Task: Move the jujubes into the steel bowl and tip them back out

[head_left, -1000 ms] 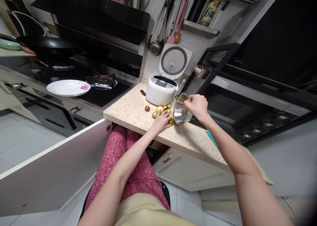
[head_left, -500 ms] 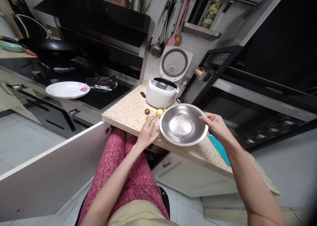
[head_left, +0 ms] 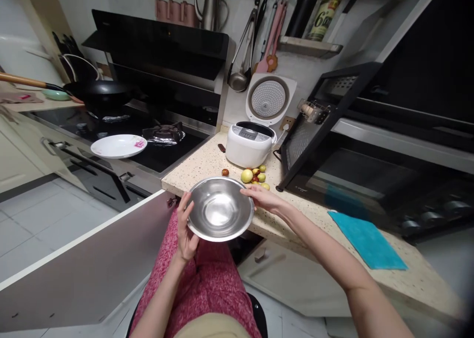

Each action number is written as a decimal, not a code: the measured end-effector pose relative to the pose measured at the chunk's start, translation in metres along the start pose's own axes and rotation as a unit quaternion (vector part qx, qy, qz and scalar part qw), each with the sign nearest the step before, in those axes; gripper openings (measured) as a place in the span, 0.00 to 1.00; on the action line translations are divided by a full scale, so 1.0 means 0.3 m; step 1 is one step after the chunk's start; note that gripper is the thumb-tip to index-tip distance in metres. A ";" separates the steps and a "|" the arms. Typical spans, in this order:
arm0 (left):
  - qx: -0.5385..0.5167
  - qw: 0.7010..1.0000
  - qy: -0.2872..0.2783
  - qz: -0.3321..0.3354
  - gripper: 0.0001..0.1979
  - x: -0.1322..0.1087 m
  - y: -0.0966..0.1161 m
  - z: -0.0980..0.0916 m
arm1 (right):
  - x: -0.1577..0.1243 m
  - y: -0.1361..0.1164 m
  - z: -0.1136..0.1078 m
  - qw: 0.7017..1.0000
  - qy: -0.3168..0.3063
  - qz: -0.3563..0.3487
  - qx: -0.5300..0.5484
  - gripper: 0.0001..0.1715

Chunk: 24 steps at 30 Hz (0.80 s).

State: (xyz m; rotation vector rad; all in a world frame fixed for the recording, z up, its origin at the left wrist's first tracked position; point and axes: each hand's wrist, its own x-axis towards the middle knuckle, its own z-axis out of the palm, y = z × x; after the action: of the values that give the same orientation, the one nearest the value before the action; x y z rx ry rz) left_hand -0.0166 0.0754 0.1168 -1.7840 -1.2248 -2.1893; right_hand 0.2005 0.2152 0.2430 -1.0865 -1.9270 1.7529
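A shiny metal bowl [head_left: 218, 209] with nothing in it hangs between my two hands, above my lap at the counter's front edge. My left hand [head_left: 186, 229] grips its left rim, thumb underneath and fingers along the side. On the right rim my right hand [head_left: 261, 198] is closed, its thumb over the edge. Just behind the bowl lie several green and brown jujubes [head_left: 255, 175] in a loose group. One brown jujube [head_left: 225, 172] sits apart, to their left.
A white rice cooker [head_left: 249, 145] with its lid up stands behind the fruit. At right are a black oven [head_left: 351, 175] and a teal cloth [head_left: 370, 241]. An oval plate [head_left: 118, 147] rests by the stove. A cabinet door [head_left: 85, 259] juts out at left.
The bowl has moved left and nearer my body, uncovering the jujubes. My left hand has gone from beside the fruit to the bowl's left rim. My right hand came along with the bowl.
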 end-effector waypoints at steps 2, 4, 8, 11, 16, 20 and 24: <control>0.026 0.999 -0.034 0.033 0.34 0.007 -0.008 -0.021 | 0.043 0.005 -0.003 1.000 -0.004 0.001 0.002 0.30; 0.059 0.994 -0.062 0.063 0.39 0.017 -0.016 -0.037 | 0.077 0.013 -0.004 1.000 -0.006 -0.006 -0.002 0.32; 0.114 0.985 -0.061 0.118 0.33 0.040 -0.033 -0.058 | 0.119 0.026 0.002 0.999 -0.031 -0.022 -0.033 0.34; 0.107 0.981 -0.055 0.153 0.25 0.060 -0.044 -0.081 | 0.141 0.007 -0.006 0.993 -0.025 -0.034 -0.107 0.32; 0.099 0.985 -0.031 0.140 0.25 0.090 -0.056 -0.144 | 0.175 -0.086 -0.051 0.934 0.128 -0.157 -0.295 0.23; 0.103 0.988 0.016 0.112 0.27 0.109 -0.058 -0.191 | 0.206 -0.108 -0.060 0.894 0.126 -0.221 -0.369 0.09; 0.116 0.987 0.042 0.107 0.29 0.119 -0.056 -0.208 | 0.252 -0.056 -0.041 0.844 0.067 -0.297 -0.442 0.17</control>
State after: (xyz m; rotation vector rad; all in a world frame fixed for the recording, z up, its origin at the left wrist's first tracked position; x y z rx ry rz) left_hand -0.0866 0.0642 0.1375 -1.6309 -1.1551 -1.8978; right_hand 0.1536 0.2780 0.2423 -0.6496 -2.6425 0.4133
